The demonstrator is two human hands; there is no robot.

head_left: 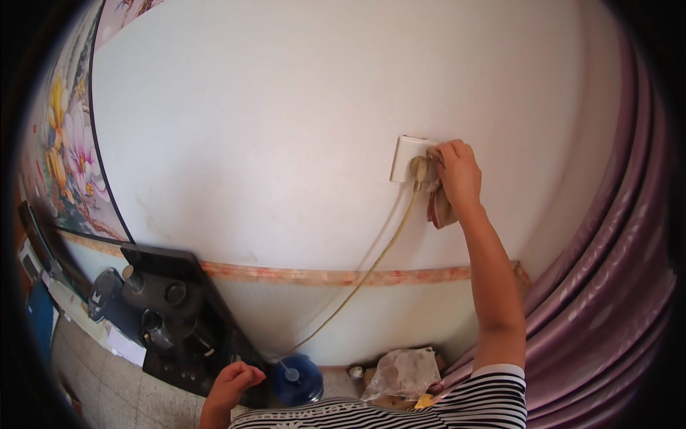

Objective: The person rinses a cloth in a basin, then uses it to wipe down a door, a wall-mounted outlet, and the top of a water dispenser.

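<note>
My right hand (462, 174) reaches up to the wall and grips a crumpled, stained cloth (442, 208). It presses the cloth at the right side of a white wall socket plate (405, 156). Just left of those fingers, a yellowed plug (418, 167) sits in the socket, its cord (375, 261) running down and left. Low in the view, my left hand (236, 379) hovers with its fingers curled in and nothing visible in them. Beside that hand stands a blue water bottle (298, 382) with a pale tube in its top.
A black tea-bar appliance (185, 311) with a kettle (155, 327) stands at lower left. Below the socket lies a plastic-wrapped package (404, 372). Purple curtains (600, 322) hang at right. A patterned trim strip (332, 276) crosses the wall, and a floral picture (77, 155) hangs left.
</note>
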